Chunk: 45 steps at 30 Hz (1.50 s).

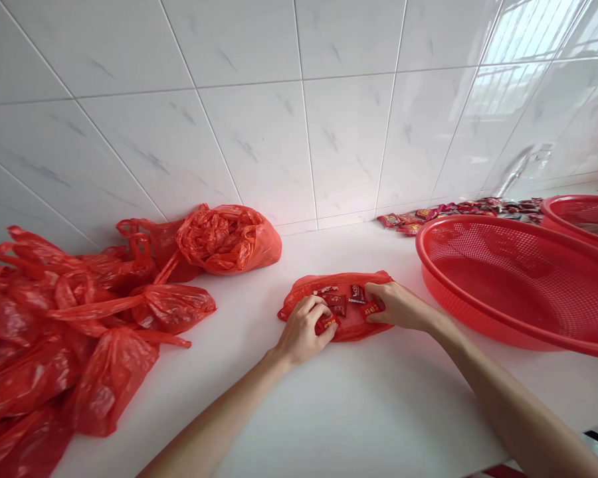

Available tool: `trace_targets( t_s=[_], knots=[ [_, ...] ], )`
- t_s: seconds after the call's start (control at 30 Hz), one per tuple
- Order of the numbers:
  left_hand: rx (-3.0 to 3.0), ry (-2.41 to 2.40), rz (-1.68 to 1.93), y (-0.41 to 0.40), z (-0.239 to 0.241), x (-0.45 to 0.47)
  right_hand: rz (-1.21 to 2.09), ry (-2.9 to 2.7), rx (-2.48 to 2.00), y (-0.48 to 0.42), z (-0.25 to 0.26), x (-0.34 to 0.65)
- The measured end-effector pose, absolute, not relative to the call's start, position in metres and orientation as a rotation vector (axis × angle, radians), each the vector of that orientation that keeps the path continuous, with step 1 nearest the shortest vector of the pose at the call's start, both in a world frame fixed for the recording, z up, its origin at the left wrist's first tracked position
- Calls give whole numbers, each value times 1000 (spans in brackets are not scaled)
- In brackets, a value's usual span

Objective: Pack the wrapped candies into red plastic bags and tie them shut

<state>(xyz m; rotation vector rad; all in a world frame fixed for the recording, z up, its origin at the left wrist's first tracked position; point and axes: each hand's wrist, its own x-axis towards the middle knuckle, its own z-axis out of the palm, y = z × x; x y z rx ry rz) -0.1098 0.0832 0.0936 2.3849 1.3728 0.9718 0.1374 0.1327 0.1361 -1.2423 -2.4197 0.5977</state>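
A red plastic bag [351, 330] lies flattened on the white counter, with several small red candy packets [337, 305] on or inside it. Over its left part is my left hand [303, 330], fingers curled round one red packet [327, 323]. At the right end my right hand [389, 305] pinches another red packet [370, 309] between thumb and fingers. A darker packet [357, 293] lies just beside the right fingertips. Both hands rest low over the bag.
Tied, filled red bags [114, 372] pile up at the left. A bag stuffed with crumpled red bags [229, 239] stands by the tiled wall. To the right are a large red plastic basket [478, 325] and a second basket [578, 202]. Loose packets [443, 211] lie behind them.
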Motion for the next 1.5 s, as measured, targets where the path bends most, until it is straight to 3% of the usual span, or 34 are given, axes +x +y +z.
trace_targets(
  t_s=[0.23, 0.47, 0.97, 1.3, 1.5],
  knots=[
    [2275, 1268, 1115, 82, 89, -108, 644, -2280, -1124, 123, 140, 125],
    [2175, 1092, 1265, 78, 90, -102, 942, -2208, -977, 112, 131, 107],
    [1462, 1133, 1152, 78, 105, -101, 1393, -1943, -804, 113, 132, 104],
    [1395, 1125, 1137, 75, 108, -100, 1500, -1907, -820, 113, 129, 106],
    [1354, 1040, 1131, 75, 108, -100, 1404, -1912, -829, 113, 131, 107]
  ],
)
